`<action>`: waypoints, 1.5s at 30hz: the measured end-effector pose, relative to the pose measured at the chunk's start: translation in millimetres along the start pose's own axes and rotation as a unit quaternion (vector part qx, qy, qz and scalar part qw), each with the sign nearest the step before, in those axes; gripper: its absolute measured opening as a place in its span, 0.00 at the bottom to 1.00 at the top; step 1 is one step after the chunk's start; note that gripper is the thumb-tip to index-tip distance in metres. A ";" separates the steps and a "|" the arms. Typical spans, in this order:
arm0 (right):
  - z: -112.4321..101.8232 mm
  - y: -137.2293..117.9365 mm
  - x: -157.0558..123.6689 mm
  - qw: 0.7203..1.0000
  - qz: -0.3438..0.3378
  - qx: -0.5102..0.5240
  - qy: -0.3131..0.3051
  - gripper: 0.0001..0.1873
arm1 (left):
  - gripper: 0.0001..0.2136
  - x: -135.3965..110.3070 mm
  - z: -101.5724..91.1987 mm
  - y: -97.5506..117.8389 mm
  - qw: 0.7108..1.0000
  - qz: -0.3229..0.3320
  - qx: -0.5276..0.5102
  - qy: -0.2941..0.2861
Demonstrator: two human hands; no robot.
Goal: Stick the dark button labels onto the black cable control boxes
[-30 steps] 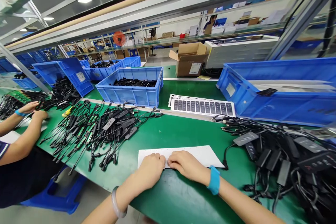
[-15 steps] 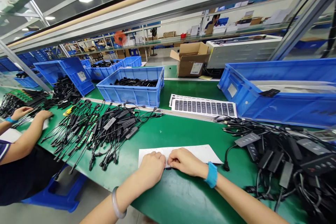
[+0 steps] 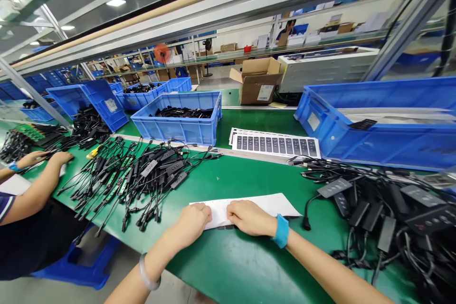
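A white sheet [image 3: 276,205] lies on the green bench, its blank side up. Dark label-like patches peek out below its near edge, between my hands. My left hand [image 3: 193,222] has its fingers closed on the sheet's left part. Closed too, my right hand [image 3: 250,218] grips the near edge around the middle, its thumb and fingers curled. The fingertips of both hands are partly hidden. Beyond them lie sheets of black labels [image 3: 278,145] with rows of small marks.
Left stands a pile of black cabled controllers [image 3: 160,171]; another controller heap [image 3: 386,218] is at right. Blue bins [image 3: 174,126] [image 3: 374,140] and a cardboard box [image 3: 258,85] line the back. A co-worker's hands [image 3: 59,159] work at far left.
My left hand has moved left along the sheet, widening the gap between my hands. More of the sheet and the dark patches below its edge now show. My right hand has barely moved.
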State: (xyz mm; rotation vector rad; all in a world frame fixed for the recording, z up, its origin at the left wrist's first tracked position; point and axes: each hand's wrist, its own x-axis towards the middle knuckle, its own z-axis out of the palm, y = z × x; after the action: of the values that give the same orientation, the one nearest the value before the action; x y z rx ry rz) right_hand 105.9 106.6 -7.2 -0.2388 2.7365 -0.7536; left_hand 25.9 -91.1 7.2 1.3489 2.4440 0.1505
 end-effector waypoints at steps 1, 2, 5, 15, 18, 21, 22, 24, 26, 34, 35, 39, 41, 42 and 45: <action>2.4 -1.6 -0.8 1.000 -0.011 -0.001 0.007 0.08 | 0.10 -0.8 1.2 -0.7 1.000 -0.001 -0.007 0.005; 5.0 -3.3 -1.6 1.000 -0.023 -0.003 0.015 0.08 | 0.10 -2.1 1.2 -1.5 1.000 0.004 -0.019 0.007; 12.0 -6.0 -2.9 0.998 -0.043 -0.006 0.033 0.09 | 0.05 -9.6 -3.5 -4.5 0.997 0.029 -0.073 0.005; 13.5 -11.2 3.8 0.997 -0.060 0.038 0.039 0.05 | 0.07 -5.4 -0.6 -6.5 0.985 -0.036 -0.170 -0.012; 17.1 -20.5 10.0 0.996 -0.061 0.047 0.039 0.06 | 0.07 3.3 -8.2 -9.7 0.983 -0.041 -0.176 -0.044; 19.8 -23.9 18.2 0.997 -0.046 0.047 0.042 0.09 | 0.07 3.4 -14.6 -10.0 0.984 -0.037 -0.168 -0.056; 19.9 -23.5 20.4 0.997 -0.045 0.049 0.040 0.09 | 0.08 1.5 -15.2 -9.2 0.984 -0.036 -0.166 -0.056; 19.0 -21.7 23.3 0.997 -0.048 0.053 0.033 0.09 | 0.09 -3.9 -13.3 -6.6 0.985 -0.043 -0.162 -0.045; 17.3 -20.0 23.7 0.996 -0.057 0.057 0.021 0.08 | 0.11 -9.2 -8.4 -3.9 0.986 -0.058 -0.156 -0.020; 13.7 -23.0 23.0 0.998 -0.043 0.044 0.012 0.09 | 0.05 -25.2 -6.2 -16.2 0.981 -0.039 -0.188 0.004; 13.4 -23.0 24.2 0.998 -0.043 0.044 0.007 0.09 | 0.05 -27.4 -7.4 -18.8 0.981 -0.035 -0.192 0.003; 11.7 -21.3 28.0 0.998 -0.045 0.044 -0.010 0.09 | 0.07 -31.6 -6.7 -26.2 0.980 -0.042 -0.195 0.006; 10.9 -20.4 28.5 0.998 -0.046 0.045 -0.015 0.08 | 0.06 -30.1 -5.4 -28.7 0.978 -0.043 -0.202 -0.009; 10.5 -20.0 28.6 0.998 -0.046 0.045 -0.017 0.08 | 0.06 -29.0 -5.3 -29.4 0.978 -0.041 -0.205 -0.019; 9.5 -19.8 28.5 0.998 -0.047 0.045 -0.022 0.07 | 0.07 -27.1 -6.5 -26.4 0.981 -0.028 -0.187 -0.030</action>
State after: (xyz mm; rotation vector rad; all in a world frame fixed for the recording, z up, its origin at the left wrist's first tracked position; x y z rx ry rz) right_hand 83.7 78.6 -11.3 -0.3630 2.6569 -0.8843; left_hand 15.7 -127.7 13.2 1.1007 2.2560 0.5193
